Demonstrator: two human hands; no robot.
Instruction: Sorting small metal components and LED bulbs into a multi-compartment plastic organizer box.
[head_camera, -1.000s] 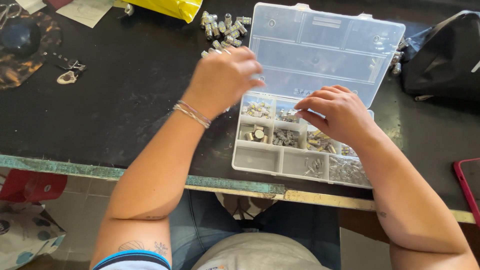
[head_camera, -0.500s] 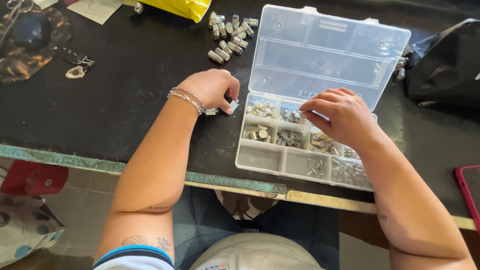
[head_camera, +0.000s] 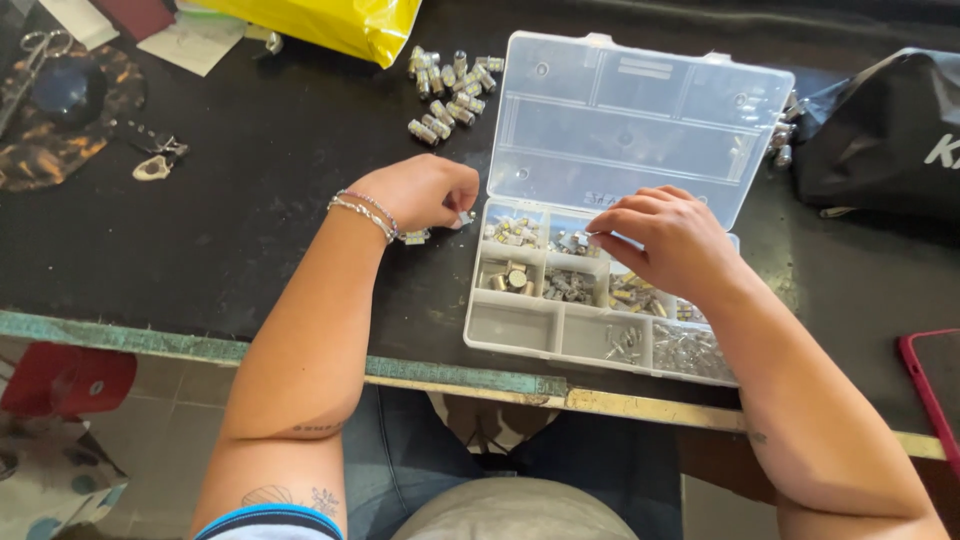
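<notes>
Small metal part (head_camera: 463, 217) half hidden in left hand (head_camera: 425, 190)

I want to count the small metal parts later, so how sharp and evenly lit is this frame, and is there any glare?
Head view: sharp overall, with no obvious motion blur on the left hand or right hand; daylight is fairly even, with soft shadows under the arms; the clear lid shows a mild sheen and the yellow bag bright highlights; parts in the organiser box are too small to count reliably.
</notes>
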